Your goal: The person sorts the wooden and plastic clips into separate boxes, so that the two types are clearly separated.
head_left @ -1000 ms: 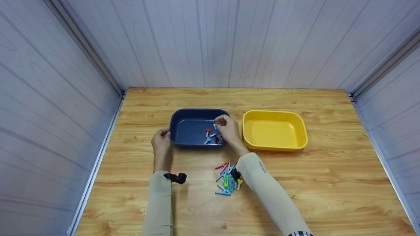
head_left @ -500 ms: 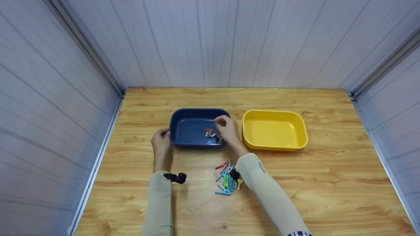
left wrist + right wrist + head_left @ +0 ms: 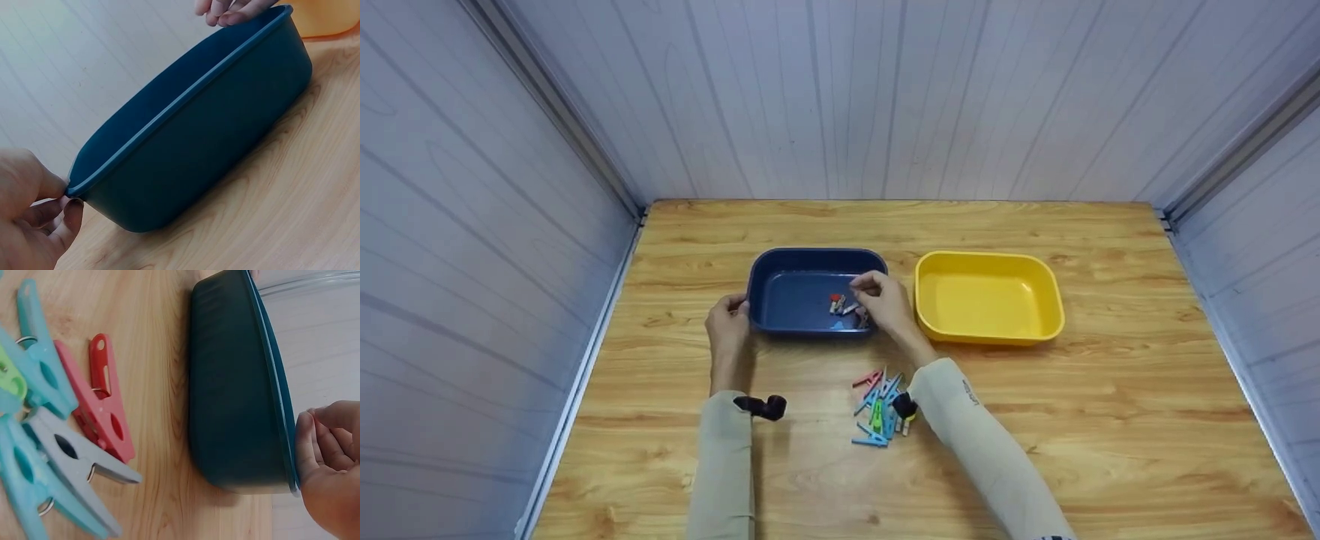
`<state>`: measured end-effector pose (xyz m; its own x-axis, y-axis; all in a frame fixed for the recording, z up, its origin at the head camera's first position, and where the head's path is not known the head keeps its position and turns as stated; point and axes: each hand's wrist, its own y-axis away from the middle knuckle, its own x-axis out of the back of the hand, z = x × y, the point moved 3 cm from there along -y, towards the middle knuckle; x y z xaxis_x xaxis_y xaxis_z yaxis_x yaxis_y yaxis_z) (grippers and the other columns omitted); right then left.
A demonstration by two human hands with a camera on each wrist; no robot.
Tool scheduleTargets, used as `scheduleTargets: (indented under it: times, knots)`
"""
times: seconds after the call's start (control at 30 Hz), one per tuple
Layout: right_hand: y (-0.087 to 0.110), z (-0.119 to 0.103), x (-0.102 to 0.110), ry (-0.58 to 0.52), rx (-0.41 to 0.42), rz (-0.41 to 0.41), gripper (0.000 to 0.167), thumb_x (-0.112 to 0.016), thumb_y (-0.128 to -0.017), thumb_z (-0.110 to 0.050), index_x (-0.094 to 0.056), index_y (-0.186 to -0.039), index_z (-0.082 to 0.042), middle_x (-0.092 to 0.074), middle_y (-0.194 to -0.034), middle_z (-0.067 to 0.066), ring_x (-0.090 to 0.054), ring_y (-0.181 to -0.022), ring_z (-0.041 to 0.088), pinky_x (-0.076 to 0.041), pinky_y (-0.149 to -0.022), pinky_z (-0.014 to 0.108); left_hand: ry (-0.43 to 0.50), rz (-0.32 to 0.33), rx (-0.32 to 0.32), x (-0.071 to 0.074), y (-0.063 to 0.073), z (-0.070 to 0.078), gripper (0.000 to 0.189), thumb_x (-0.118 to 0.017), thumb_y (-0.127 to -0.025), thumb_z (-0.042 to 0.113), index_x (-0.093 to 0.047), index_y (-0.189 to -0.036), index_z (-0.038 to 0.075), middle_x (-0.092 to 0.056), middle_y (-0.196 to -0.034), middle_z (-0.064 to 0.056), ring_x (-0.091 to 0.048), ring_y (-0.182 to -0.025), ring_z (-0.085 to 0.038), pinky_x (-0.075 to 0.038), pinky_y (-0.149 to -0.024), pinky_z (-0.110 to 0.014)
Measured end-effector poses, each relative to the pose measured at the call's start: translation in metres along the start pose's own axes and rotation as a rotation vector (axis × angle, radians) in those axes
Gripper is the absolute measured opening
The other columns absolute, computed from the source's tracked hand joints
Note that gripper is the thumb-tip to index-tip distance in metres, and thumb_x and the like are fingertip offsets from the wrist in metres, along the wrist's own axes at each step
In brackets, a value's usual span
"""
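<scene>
At the left end of the dark blue bin (image 3: 810,330), my left hand (image 3: 728,330) grips the rim between thumb and fingers; the left wrist view shows this pinch up close. My right hand (image 3: 883,304) is over the bin's right end, fingers loosely bent and thumb near the fingertips, with nothing visible between them. Several small clothespins lie in that end of the bin, among them one with a red heart (image 3: 835,298) and one with a blue heart (image 3: 838,325). Part of this group is hidden by the right hand.
A yellow bin (image 3: 988,336) stands right of the blue one. In front, below the right wrist, lies a pile of larger clothespins in blue, green, grey and red, including a red clothespin (image 3: 104,405) and a grey clothespin (image 3: 73,455). Pale panels enclose the wooden table (image 3: 660,450).
A small clothespin held in my right hand a second ago has dropped among the others in the blue bin. The right hand has since shifted slightly back and right; the left stays put.
</scene>
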<state>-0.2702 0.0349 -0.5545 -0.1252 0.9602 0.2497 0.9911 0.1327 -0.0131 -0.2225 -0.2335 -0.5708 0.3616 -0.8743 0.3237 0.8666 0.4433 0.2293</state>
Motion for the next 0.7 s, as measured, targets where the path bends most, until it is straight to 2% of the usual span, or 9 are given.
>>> scheduleTargets:
  times: [0.07, 0.1, 0.2, 0.3, 0.47, 0.7]
  knots:
    - [0.004, -0.003, 0.001, -0.037, -0.004, -0.015, 0.011, -0.063, -0.087, 0.003, -0.067, -0.098, 0.001, -0.067, -0.096, 0.019, -0.064, -0.082, 0.034, -0.055, -0.076, 0.049, -0.01, -0.002, -0.011, 0.0, 0.0, 0.0, 0.024, -0.05, -0.097, 0.007, -0.061, -0.116, -0.002, -0.062, -0.113, -0.018, -0.055, -0.101, -0.025, -0.046, -0.084, -0.032]
    - [0.005, -0.003, 0.002, -0.046, 0.003, -0.018, 0.012, -0.063, -0.087, 0.003, -0.067, -0.098, 0.002, -0.067, -0.096, 0.02, -0.065, -0.081, 0.034, -0.056, -0.076, 0.047, -0.03, -0.003, -0.024, 0.001, 0.0, 0.0, 0.024, -0.05, -0.097, 0.007, -0.061, -0.116, -0.002, -0.062, -0.113, -0.018, -0.056, -0.102, -0.026, -0.046, -0.085, -0.034]
    - [0.007, -0.002, 0.005, -0.023, 0.035, -0.016, 0.012, -0.064, -0.085, 0.004, -0.067, -0.097, 0.002, -0.068, -0.095, 0.019, -0.065, -0.08, 0.024, -0.056, -0.075, 0.033, -0.068, 0.004, -0.063, 0.001, 0.0, 0.001, 0.024, -0.051, -0.097, 0.008, -0.062, -0.116, -0.003, -0.062, -0.114, -0.02, -0.057, -0.105, -0.028, -0.046, -0.088, -0.036]
    - [0.008, 0.0, 0.008, 0.007, 0.061, -0.019, 0.013, -0.065, -0.085, 0.003, -0.067, -0.097, 0.001, -0.069, -0.093, 0.015, -0.063, -0.08, 0.015, -0.05, -0.072, 0.019, -0.09, 0.012, -0.086, 0.001, 0.0, 0.002, 0.024, -0.051, -0.097, 0.008, -0.062, -0.115, -0.003, -0.063, -0.113, -0.021, -0.057, -0.105, -0.029, -0.046, -0.089, -0.037]
    - [0.014, -0.006, 0.013, -0.001, 0.085, -0.054, 0.014, -0.063, -0.086, 0.005, -0.066, -0.099, 0.002, -0.068, -0.096, 0.016, -0.063, -0.084, 0.016, -0.051, -0.076, 0.022, -0.08, 0.011, -0.071, 0.001, 0.0, 0.002, 0.024, -0.051, -0.097, 0.009, -0.062, -0.115, -0.002, -0.063, -0.112, -0.02, -0.057, -0.103, -0.027, -0.046, -0.086, -0.035]
    - [0.026, -0.012, 0.018, 0.054, 0.149, -0.079, 0.014, -0.064, -0.085, 0.003, -0.067, -0.099, -0.001, -0.069, -0.096, 0.013, -0.064, -0.086, 0.02, -0.053, -0.077, 0.023, -0.073, 0.007, -0.052, 0.001, -0.002, 0.0, 0.024, -0.05, -0.098, 0.009, -0.062, -0.116, -0.001, -0.063, -0.113, -0.019, -0.057, -0.104, -0.027, -0.046, -0.087, -0.035]
